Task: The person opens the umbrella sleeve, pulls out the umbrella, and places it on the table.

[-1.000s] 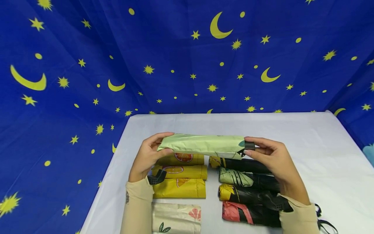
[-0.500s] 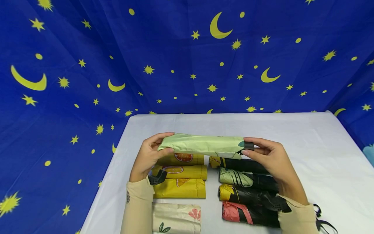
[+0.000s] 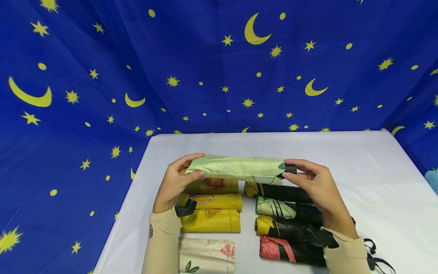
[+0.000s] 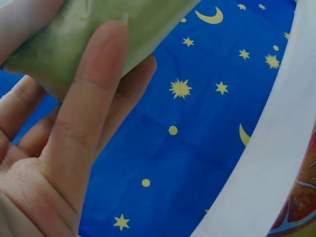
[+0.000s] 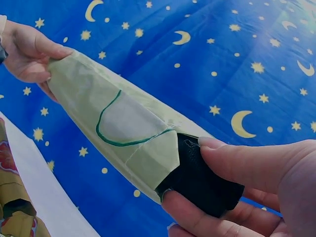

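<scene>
A folded umbrella (image 3: pixel 236 167) in a pale green sleeve is held level above the table between both hands. My left hand (image 3: pixel 172 182) pinches the sleeve's closed end, thumb in front and fingers behind, as the left wrist view shows with the green fabric (image 4: pixel 64 54). At the other end my right hand (image 3: pixel 316 182) grips the short black handle (image 5: pixel 205 173) that sticks out of the sleeve. The right wrist view shows a dark green curved line on the fabric. Part of the handle is hidden by the right fingers and thumb.
Below on the white table (image 3: pixel 273 144) lie several yellow orange-print sleeves (image 3: pixel 212 220) and a cream one (image 3: pixel 207 255) at left. Several folded umbrellas (image 3: pixel 284 228), black with yellow, green or red, lie at right. A blue star-patterned cloth (image 3: pixel 212 57) hangs behind.
The right hand has shifted very slightly left with the handle end. The grip of both hands on the umbrella stays the same, and the things on the table have not moved.
</scene>
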Available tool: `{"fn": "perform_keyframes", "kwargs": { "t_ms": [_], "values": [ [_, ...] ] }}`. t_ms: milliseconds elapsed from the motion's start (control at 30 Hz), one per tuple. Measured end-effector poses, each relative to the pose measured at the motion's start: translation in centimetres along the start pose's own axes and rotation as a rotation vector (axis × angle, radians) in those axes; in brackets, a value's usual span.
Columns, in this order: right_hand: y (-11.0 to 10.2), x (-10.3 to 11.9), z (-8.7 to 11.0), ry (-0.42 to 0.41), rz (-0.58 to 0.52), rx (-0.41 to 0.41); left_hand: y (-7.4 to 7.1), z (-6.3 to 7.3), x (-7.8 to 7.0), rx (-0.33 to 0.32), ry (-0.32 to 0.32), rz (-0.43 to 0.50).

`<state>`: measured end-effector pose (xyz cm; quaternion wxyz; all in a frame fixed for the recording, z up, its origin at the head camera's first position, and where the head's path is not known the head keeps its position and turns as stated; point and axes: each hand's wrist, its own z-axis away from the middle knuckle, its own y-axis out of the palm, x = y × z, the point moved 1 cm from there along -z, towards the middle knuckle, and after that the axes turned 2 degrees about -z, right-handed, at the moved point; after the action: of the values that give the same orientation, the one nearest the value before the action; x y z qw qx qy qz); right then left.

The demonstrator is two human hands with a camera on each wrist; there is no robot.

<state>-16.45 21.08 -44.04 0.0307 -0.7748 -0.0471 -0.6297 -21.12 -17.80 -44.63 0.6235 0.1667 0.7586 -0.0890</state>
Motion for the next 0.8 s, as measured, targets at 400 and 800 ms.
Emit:
{"fn": "perform_keyframes", "kwargs": {
  "t_ms": [400, 800],
  "values": [
    [-0.3, 0.5, -0.1, -0.007, -0.011, -0.033, 0.1, -0.2, -0.1, -0.002, 0.029, -0.047],
    [-1.4, 0.4, 0.2, -0.031, -0.13, -0.077, 0.1, -0.1, 0.1, -0.007, 0.028, -0.032]
  ]
}}
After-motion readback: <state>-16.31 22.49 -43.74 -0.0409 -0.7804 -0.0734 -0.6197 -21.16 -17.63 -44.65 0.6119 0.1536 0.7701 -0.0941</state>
